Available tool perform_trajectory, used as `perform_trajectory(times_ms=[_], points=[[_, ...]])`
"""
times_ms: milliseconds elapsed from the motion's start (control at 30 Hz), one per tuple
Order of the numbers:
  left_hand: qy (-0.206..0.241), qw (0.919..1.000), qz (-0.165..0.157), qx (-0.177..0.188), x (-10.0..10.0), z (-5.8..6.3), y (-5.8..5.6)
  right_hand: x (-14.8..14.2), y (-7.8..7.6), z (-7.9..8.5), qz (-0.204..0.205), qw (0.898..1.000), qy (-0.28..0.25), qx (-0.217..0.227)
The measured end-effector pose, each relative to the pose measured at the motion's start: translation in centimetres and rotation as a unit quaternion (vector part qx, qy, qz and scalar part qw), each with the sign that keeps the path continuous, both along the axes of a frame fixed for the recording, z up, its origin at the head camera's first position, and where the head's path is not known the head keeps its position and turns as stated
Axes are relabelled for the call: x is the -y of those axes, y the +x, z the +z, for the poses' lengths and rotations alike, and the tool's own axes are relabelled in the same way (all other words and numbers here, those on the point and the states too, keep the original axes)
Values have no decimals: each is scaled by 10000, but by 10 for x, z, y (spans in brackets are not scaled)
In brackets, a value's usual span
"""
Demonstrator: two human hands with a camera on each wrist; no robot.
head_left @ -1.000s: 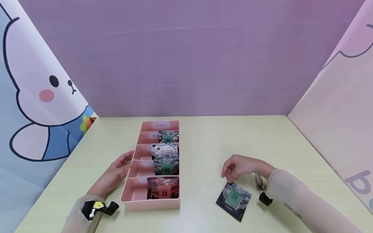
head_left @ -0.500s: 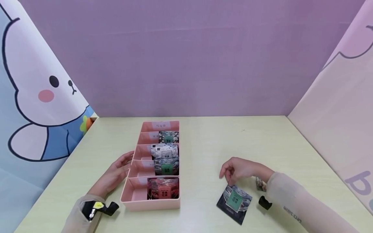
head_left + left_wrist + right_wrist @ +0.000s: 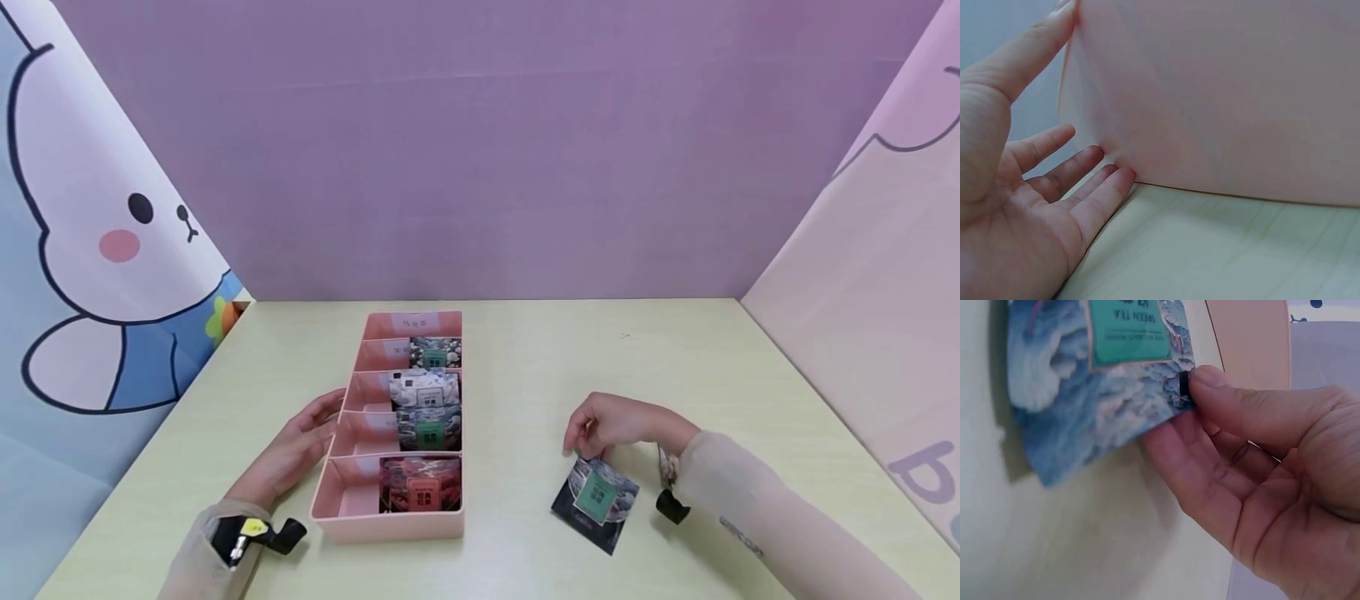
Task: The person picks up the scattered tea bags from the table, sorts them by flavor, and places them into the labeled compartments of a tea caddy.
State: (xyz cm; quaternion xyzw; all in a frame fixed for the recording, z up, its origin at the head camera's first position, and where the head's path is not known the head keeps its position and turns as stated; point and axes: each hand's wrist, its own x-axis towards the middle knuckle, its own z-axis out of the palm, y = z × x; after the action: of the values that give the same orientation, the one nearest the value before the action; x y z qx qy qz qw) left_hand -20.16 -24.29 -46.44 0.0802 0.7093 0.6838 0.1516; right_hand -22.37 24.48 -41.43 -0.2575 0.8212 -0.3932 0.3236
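My right hand (image 3: 611, 425) pinches a green tea sachet (image 3: 596, 502) by one corner, thumb on top and fingers beneath. In the right wrist view the sachet (image 3: 1116, 394) shows a blue-grey wave print and a green label reading "GREEN TEA". A long pink divided box (image 3: 386, 527) stands left of the middle of the table. My left hand (image 3: 296, 446) rests along its left side with relaxed fingers. Up close in the left wrist view, the fingertips lie against the pink wall (image 3: 1222, 106) near its bottom edge, with the thumb higher up at its edge.
In the box compartments stand a red sachet (image 3: 422, 485), a green-labelled sachet (image 3: 429, 428), a white sachet (image 3: 427, 390) and a dark floral one (image 3: 435, 353). Another sachet (image 3: 667, 467) lies partly hidden behind the right wrist. A purple backdrop (image 3: 480, 167) rises at the table's far edge.
My right hand has taken the green tea sachet by its corner and shifted it slightly away from me and left. The left hand and the box have not moved.
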Motion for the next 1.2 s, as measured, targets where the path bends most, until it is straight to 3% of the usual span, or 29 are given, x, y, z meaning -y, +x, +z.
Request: perform_trajectory(times_ms=[233,567,867,1200], points=[[-281,9994,129,146,-2,3,0,6,-7,8,-32,9999,132,-82],[-46,10000,41,64,-1,2,1,13,-17,13,-246,9978,-461,-413],[45,10000,30,70,-2,2,1,21,-25,20,-334,9945,-463,-877],[230,9997,-43,-37,-3,3,2,31,-39,43,-425,9902,-356,-1285]])
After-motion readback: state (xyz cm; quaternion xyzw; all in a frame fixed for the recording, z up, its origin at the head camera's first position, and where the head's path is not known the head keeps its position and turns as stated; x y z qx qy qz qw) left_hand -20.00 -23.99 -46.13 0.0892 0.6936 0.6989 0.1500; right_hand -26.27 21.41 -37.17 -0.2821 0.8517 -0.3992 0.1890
